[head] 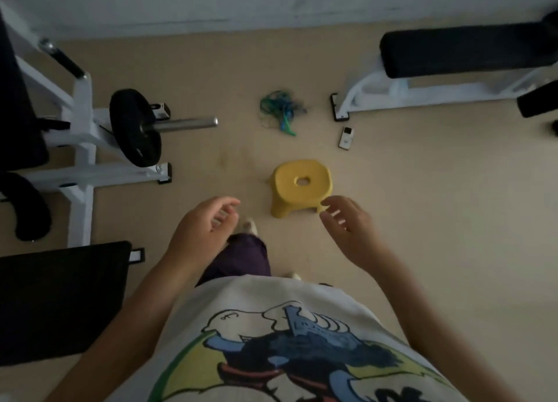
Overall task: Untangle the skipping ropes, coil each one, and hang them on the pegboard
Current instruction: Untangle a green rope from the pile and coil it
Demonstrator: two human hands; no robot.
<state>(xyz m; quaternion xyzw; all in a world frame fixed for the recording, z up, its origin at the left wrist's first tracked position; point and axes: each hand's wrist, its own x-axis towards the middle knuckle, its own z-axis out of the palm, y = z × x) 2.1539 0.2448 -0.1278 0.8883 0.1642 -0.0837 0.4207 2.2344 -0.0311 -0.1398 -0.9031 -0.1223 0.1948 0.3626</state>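
Dimly, tangled skipping ropes (279, 111), strands indistinct.

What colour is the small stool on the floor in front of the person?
Yellow; the stool shows clearly in the head view.

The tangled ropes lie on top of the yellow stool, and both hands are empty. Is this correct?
Not quite. In the head view the tangled ropes lie on the floor beyond the yellow stool, not on top of it. The left hand and right hand are indeed empty.
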